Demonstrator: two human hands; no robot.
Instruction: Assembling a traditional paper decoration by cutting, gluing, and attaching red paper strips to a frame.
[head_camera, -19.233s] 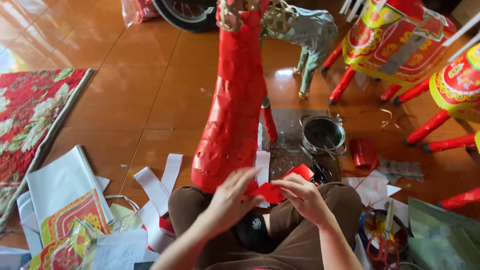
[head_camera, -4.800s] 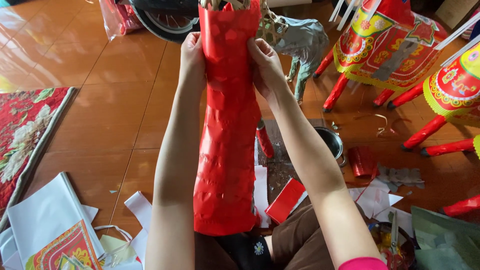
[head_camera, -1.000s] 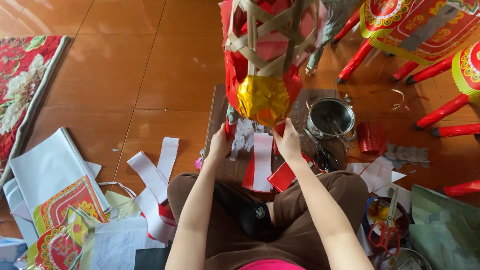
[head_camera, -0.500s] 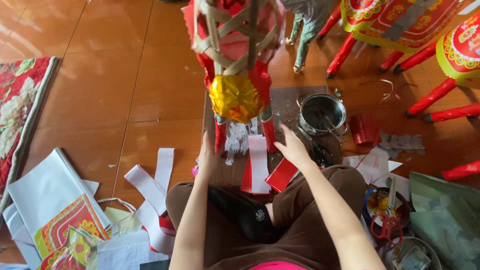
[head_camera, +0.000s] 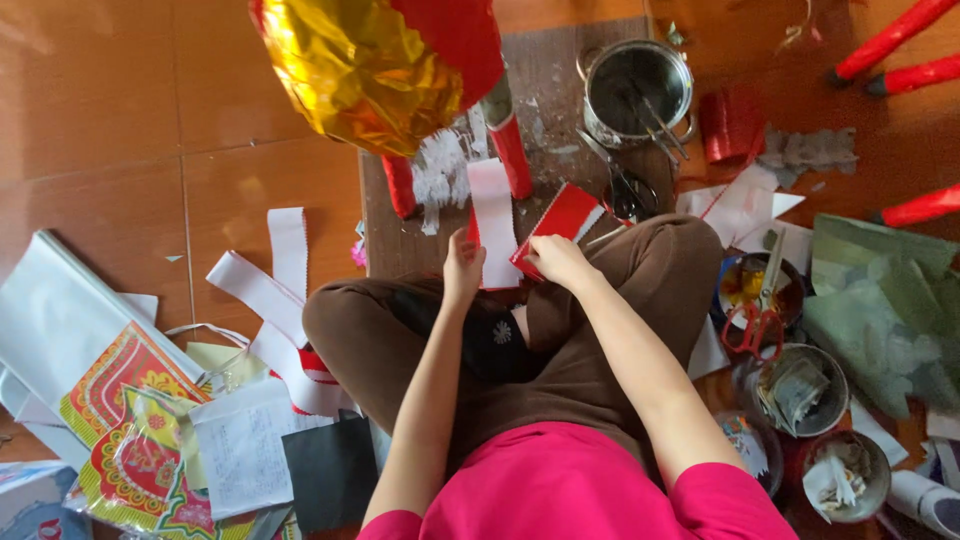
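Left hand (head_camera: 462, 270) is pinching white paper strip (head_camera: 494, 222), long axis pointing away; right hand (head_camera: 558, 262) is gripping adjacent red card (head_camera: 556, 226).

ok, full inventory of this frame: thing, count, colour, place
paper figure: one, red with gold foil end, top centre
board: one, brown, on the floor ahead of the knees
white strip: one, on the board, at the left hand
red sheet: one, white-backed, at the right hand
metal pot: one, silver, top right
scissors: one, red handles, on a bowl, right
paper strips: several, white, floor left
printed sheets: several, red and yellow, bottom left
left hand: touching the white strip
right hand: holding the red sheet
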